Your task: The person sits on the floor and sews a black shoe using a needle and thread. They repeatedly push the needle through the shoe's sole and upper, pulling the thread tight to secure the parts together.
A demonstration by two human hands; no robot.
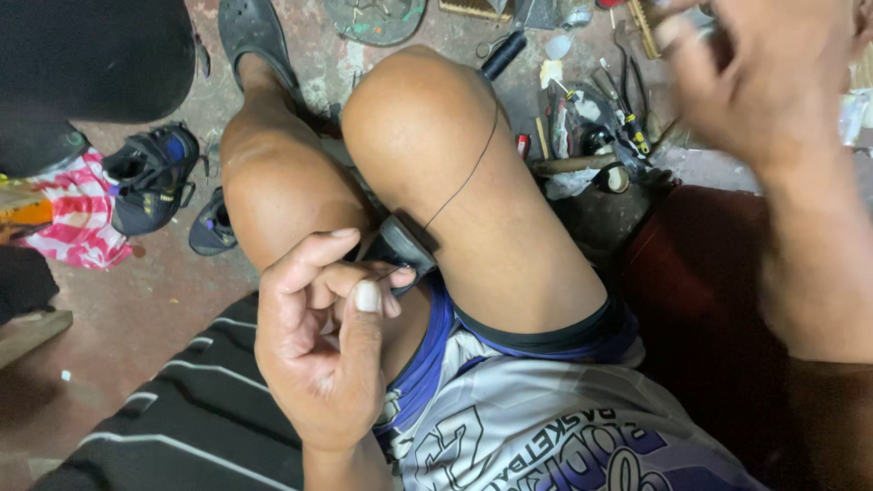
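Dim, warm indoor light; right hand (755,82) motion-blurred, edges dark, knees evenly lit.

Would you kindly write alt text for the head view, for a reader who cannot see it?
Seen from above, the left hand pinches a dark thread that runs over a bare knee from a dark shoe part wedged between the legs. The right hand, blurred, is raised above scattered tools on the floor; a dark sneaker lies at left.

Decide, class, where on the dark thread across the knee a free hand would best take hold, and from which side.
Probably the taut thread on the knee's outer slope: pinch it from above, since it runs bare there, clear of the left hand pinching its lower end.
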